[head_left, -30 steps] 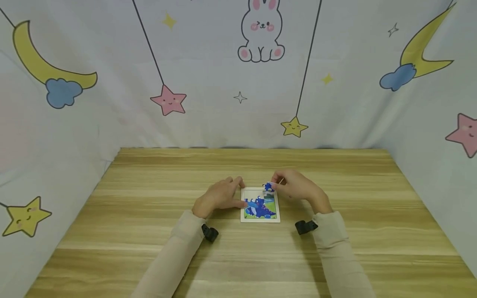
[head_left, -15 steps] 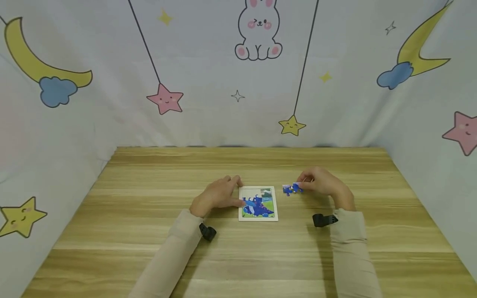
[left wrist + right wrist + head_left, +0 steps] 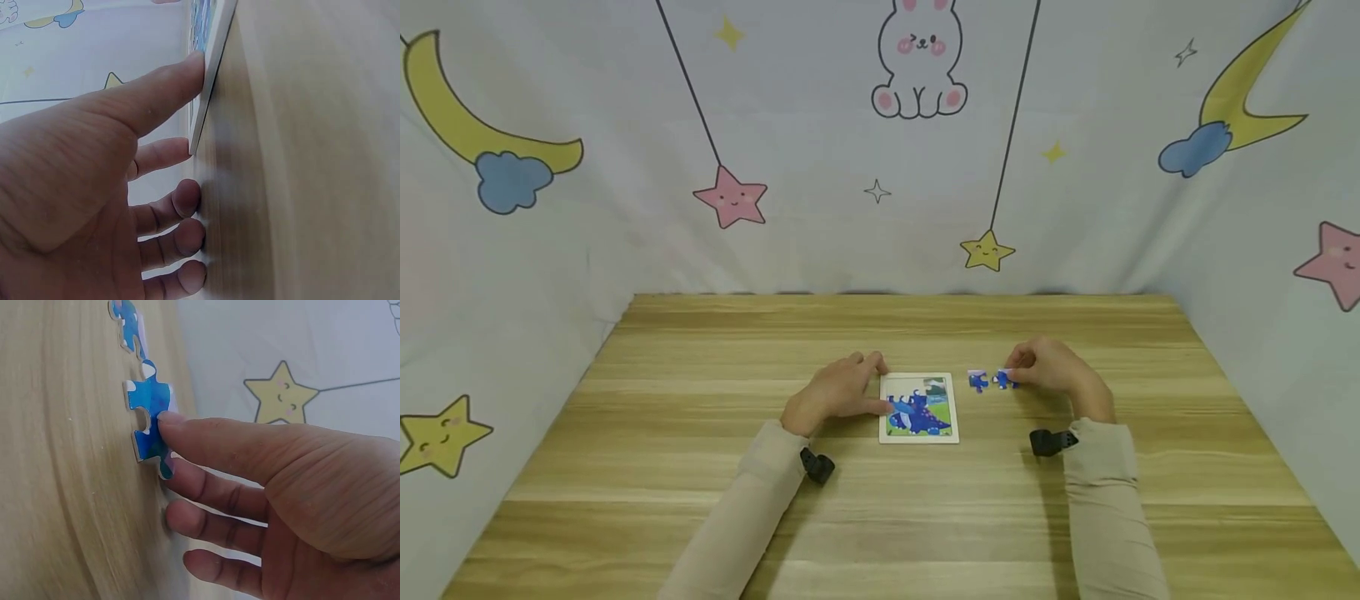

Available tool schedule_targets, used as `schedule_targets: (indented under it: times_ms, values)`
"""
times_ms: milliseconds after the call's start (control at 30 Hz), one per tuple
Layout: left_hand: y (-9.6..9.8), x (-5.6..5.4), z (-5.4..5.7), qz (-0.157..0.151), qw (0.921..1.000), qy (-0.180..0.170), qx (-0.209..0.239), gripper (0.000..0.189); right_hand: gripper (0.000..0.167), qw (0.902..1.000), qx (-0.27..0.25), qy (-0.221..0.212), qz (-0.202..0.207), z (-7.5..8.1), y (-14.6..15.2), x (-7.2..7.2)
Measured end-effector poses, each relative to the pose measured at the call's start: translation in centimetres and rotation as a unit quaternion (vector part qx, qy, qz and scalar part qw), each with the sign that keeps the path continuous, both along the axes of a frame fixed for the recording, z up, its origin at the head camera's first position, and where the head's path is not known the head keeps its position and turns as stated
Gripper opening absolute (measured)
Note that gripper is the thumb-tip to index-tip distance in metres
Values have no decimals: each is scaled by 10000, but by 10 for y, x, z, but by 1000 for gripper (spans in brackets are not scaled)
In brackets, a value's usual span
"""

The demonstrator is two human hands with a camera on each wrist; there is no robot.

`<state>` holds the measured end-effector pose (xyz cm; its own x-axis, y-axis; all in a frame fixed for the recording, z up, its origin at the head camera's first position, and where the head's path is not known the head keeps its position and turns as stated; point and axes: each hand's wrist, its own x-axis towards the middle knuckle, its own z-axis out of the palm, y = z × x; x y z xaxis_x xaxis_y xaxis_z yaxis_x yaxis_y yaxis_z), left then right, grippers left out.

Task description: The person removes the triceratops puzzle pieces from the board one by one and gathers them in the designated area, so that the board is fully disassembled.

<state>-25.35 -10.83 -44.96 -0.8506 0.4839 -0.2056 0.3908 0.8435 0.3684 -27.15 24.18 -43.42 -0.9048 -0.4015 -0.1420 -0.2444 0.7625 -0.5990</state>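
A square jigsaw puzzle [image 3: 936,421] in a white frame lies on the table, showing a blue dinosaur. Bare backing shows along its upper part, beside a piece in the upper right corner. My left hand [image 3: 838,390] rests at its left side, thumb [image 3: 169,87] on the frame's edge and index finger at the far corner. To the right of the frame, my right hand [image 3: 1051,367] pinches a blue puzzle piece [image 3: 150,400] close over the tabletop, thumb on its printed face. A second blue puzzle piece [image 3: 977,381] lies just left of it.
The wood-grain table [image 3: 895,517] reaches back to a white curtain [image 3: 820,125] printed with stars, moons and a rabbit. Black wrist cameras [image 3: 1052,442] are worn at both cuffs.
My right hand has moved right with a blue piece, from the frame's upper right corner to the table beside it. A small gap now separates the two pieces. The left hand stays put.
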Motion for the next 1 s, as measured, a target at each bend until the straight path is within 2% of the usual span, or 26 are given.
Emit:
schedule_targets:
  times_ms: [367,767,1000]
  values:
    - [-1,0,0,-9,10000,-7,42,58,8,9998,17,69,-165,2,-10,0]
    - [-1,1,2,-12,10000,-35,38,58,10,9975,-446,314,447,-4,-45,-5]
    - [0,1,3,30,10000,-70,-22,58,15,9944,-587,56,872,-6,-69,-3]
